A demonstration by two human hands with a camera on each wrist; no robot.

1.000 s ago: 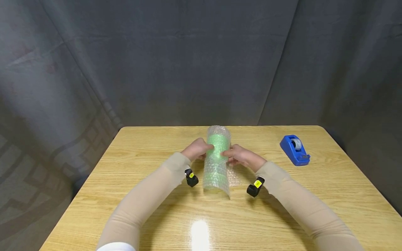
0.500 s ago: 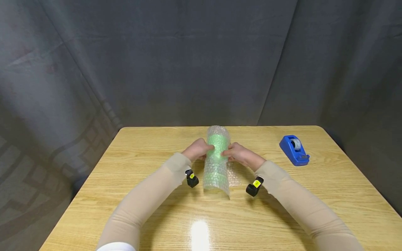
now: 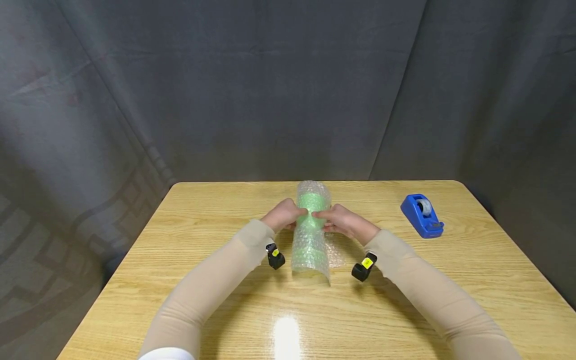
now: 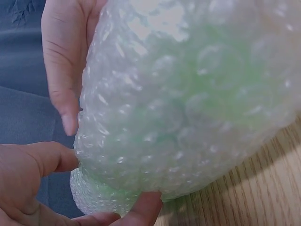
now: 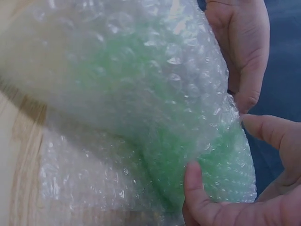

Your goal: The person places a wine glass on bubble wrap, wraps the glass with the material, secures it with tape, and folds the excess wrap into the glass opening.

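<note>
A green object wrapped in bubble wrap (image 3: 310, 240) lies lengthwise on the table, pointing away from me. Its near end flares open, and what the green thing is stays blurred by the wrap. From the left side my left hand (image 3: 283, 214) holds the bundle, thumb on top and fingers curled low against it. Opposite it, my right hand (image 3: 344, 221) grips the right side, its thumb nearly meeting the left one. A flat flap of bubble wrap (image 5: 84, 165) spreads on the table beneath the right hand. In the left wrist view, left fingertips (image 4: 148, 202) press the wrap.
To the right, a blue tape dispenser (image 3: 422, 216) with a clear roll stands on the wooden table (image 3: 216, 300). Dark grey curtains (image 3: 270, 90) hang behind the table and at both sides. A small black camera is strapped at each wrist.
My right thumb has slid left across the top of the bundle, closer to the left thumb. The right fingers have shifted slightly; the left hand and bundle stay almost in place.
</note>
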